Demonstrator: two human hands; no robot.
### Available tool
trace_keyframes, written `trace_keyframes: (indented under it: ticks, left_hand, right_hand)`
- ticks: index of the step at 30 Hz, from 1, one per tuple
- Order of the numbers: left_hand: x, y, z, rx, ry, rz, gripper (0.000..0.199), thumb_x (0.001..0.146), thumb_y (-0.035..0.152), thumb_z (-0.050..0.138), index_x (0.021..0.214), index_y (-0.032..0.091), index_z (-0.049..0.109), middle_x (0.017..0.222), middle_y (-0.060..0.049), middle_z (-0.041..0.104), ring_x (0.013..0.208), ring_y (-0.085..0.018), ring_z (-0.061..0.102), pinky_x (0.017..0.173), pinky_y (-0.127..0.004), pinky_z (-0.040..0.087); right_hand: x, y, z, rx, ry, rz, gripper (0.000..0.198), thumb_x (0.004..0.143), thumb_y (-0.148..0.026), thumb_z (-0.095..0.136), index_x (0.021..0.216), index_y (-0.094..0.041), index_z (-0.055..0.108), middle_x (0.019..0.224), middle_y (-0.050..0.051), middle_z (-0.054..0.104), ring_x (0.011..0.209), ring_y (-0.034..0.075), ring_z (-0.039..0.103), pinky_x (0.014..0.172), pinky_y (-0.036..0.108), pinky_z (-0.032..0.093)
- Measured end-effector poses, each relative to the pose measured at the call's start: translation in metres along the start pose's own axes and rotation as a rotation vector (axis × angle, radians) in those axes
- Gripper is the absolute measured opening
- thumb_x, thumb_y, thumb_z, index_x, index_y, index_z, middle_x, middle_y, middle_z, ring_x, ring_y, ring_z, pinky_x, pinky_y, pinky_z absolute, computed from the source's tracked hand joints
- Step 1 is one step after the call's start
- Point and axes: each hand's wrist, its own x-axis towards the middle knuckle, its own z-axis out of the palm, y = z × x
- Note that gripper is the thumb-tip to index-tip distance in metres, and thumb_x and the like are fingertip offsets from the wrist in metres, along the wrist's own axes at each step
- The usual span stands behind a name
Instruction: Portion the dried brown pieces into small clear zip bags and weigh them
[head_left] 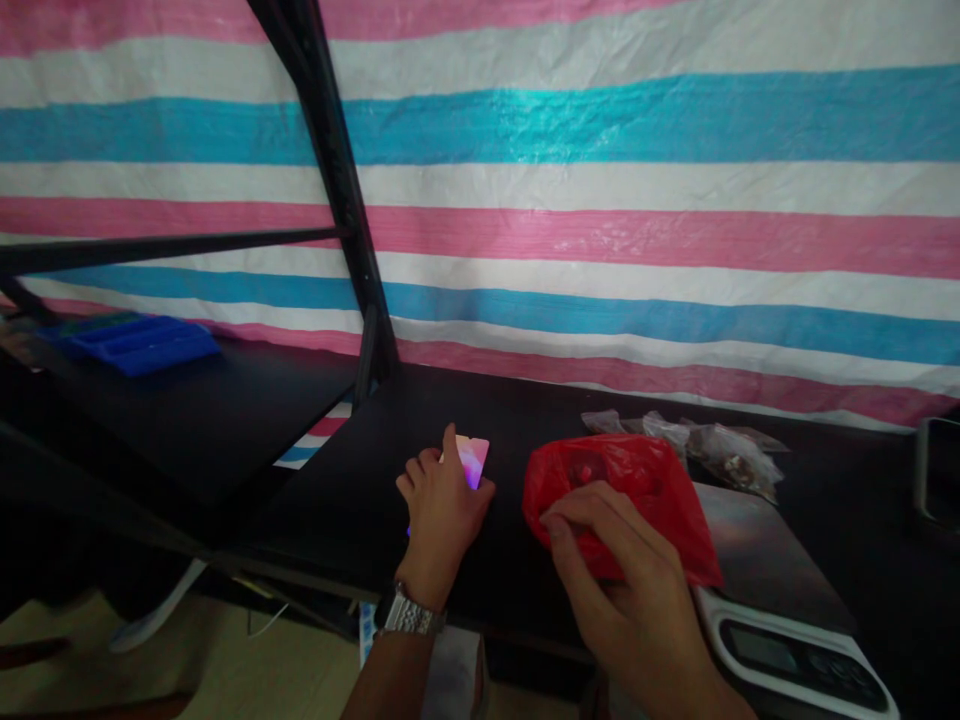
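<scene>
Phone (473, 464) under left hand (445, 503), red bag (651, 478) perhaps against right hand (626, 575).

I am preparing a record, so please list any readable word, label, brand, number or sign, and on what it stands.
No text can be read.
Scale display: no digits legible.
Scale buttons: markings too small or blurred.
Lit screen at left hand: nothing legible.

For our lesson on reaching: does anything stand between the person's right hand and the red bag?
Nothing visible does: the right hand overlaps the near side of the red bag in view, though contact is unclear. The scale sits to the right, off that path.
</scene>
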Motion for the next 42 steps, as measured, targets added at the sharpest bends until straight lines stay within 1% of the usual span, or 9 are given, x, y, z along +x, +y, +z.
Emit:
trace_keyframes:
  ticks: [5,9,15,21,28,31,35,37,42]
  left_hand:
    - [-0.002,-0.015,-0.009,-0.235,0.223,-0.065,0.069,0.094,0.035,0.065,0.158,0.019,0.048,0.144,-0.022,0.062,0.132,-0.046,0.055,0.104,-0.060,0.044]
    - [0.003,-0.035,-0.018,-0.417,0.645,-0.226,0.039,0.093,0.025,0.056,0.129,0.016,0.067,0.124,-0.016,0.070,0.121,-0.039,0.061,0.105,-0.058,0.046]
    - [0.006,-0.058,-0.014,-0.493,0.906,-0.218,0.027,0.087,0.022,0.052,0.109,0.018,0.067,0.102,-0.011,0.067,0.102,-0.032,0.064,0.099,-0.053,0.051]
    - [0.004,-0.067,-0.014,-0.522,0.984,-0.211,0.024,0.086,0.019,0.054,0.107,0.018,0.066,0.100,-0.011,0.065,0.099,-0.032,0.062,0.094,-0.054,0.051]
    - [-0.008,-0.050,-0.022,-0.616,1.085,-0.095,0.020,0.089,0.010,0.055,0.103,0.020,0.064,0.097,-0.006,0.062,0.094,-0.024,0.060,0.086,-0.043,0.050]
    - [-0.032,-0.016,-0.022,-0.731,1.021,0.067,0.021,0.093,0.005,0.053,0.101,0.022,0.062,0.096,-0.003,0.062,0.089,-0.019,0.062,0.081,-0.036,0.052]
    - [-0.065,0.029,-0.011,-0.820,0.614,0.571,0.030,0.090,0.002,0.052,0.107,0.023,0.064,0.098,-0.004,0.067,0.090,-0.018,0.066,0.080,-0.032,0.056]
    - [-0.072,0.043,-0.004,-0.775,0.456,0.710,0.030,0.089,0.004,0.054,0.109,0.022,0.067,0.104,-0.006,0.071,0.094,-0.021,0.068,0.084,-0.036,0.058]
    - [-0.065,0.057,0.003,-0.710,0.140,0.817,0.020,0.090,0.008,0.058,0.102,0.020,0.069,0.112,-0.006,0.077,0.111,-0.025,0.070,0.102,-0.044,0.055]
  right_hand:
    - [-0.004,0.001,0.007,-0.018,-0.108,0.036,0.018,0.104,-0.016,0.059,0.094,-0.025,0.070,0.092,-0.001,0.074,0.086,0.017,0.070,0.082,0.031,0.052]
    - [0.006,-0.002,0.034,-0.079,-0.468,0.054,0.021,0.107,-0.015,0.058,0.102,-0.025,0.076,0.103,0.002,0.074,0.098,0.020,0.069,0.090,0.034,0.051]
    - [0.044,0.006,0.091,-0.361,-0.816,-0.051,0.028,0.111,-0.021,0.050,0.108,-0.019,0.078,0.115,0.009,0.075,0.107,0.022,0.069,0.092,0.033,0.049]
    - [0.079,0.031,0.102,-0.571,-0.808,0.012,0.036,0.109,-0.017,0.044,0.113,-0.010,0.079,0.114,0.020,0.074,0.109,0.032,0.071,0.092,0.041,0.050]
    - [0.082,0.029,0.039,-0.520,-0.560,0.039,0.033,0.108,-0.021,0.047,0.116,-0.022,0.079,0.113,0.011,0.073,0.109,0.030,0.070,0.097,0.043,0.051]
    - [0.065,0.030,-0.002,-0.404,-0.375,0.018,0.032,0.106,-0.028,0.048,0.108,-0.026,0.080,0.109,0.008,0.075,0.102,0.028,0.072,0.093,0.043,0.054]
    - [0.042,0.045,-0.049,-0.362,-0.169,0.097,0.029,0.101,-0.040,0.054,0.103,-0.028,0.080,0.105,0.007,0.080,0.094,0.028,0.076,0.085,0.043,0.057]
    - [0.031,0.053,-0.061,-0.377,-0.192,0.099,0.029,0.099,-0.044,0.057,0.102,-0.029,0.081,0.105,0.007,0.082,0.096,0.030,0.078,0.087,0.046,0.059]
    - [0.006,0.064,-0.065,-0.420,-0.383,0.053,0.025,0.097,-0.044,0.060,0.099,-0.032,0.082,0.107,0.004,0.085,0.101,0.032,0.080,0.092,0.054,0.060]
